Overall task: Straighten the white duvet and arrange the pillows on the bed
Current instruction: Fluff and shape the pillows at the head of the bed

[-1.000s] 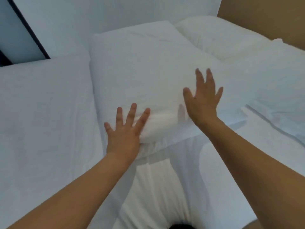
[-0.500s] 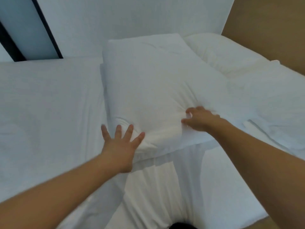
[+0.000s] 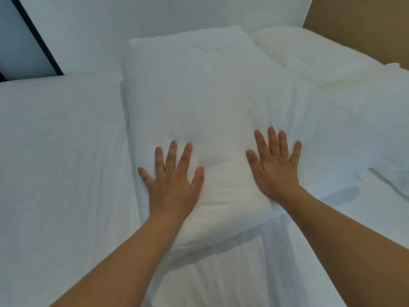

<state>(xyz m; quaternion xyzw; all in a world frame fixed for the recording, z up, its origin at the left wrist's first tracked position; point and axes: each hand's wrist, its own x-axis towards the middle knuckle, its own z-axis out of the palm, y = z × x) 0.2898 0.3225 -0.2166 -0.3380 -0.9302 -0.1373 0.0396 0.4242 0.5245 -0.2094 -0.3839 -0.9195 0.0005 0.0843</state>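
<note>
A large white pillow (image 3: 199, 103) lies lengthwise in the middle of the bed. My left hand (image 3: 171, 180) rests flat on its near left part, fingers spread. My right hand (image 3: 275, 165) lies flat on its near right part, fingers spread too. Neither hand holds anything. A second white pillow (image 3: 309, 54) lies at the back right, partly behind the first. The white duvet (image 3: 57, 162) spreads smooth to the left, and more white bedding (image 3: 371, 129) lies rumpled to the right.
A white wall (image 3: 155, 14) stands behind the pillows. A dark vertical frame (image 3: 37, 38) runs at the upper left. A brown wooden panel (image 3: 363, 25) fills the upper right corner. A fold of sheet (image 3: 389, 180) shows at the right edge.
My right hand, curled on the pillow's near edge half a second ago, has opened and now lies flat. My left hand has slid up onto the pillow.
</note>
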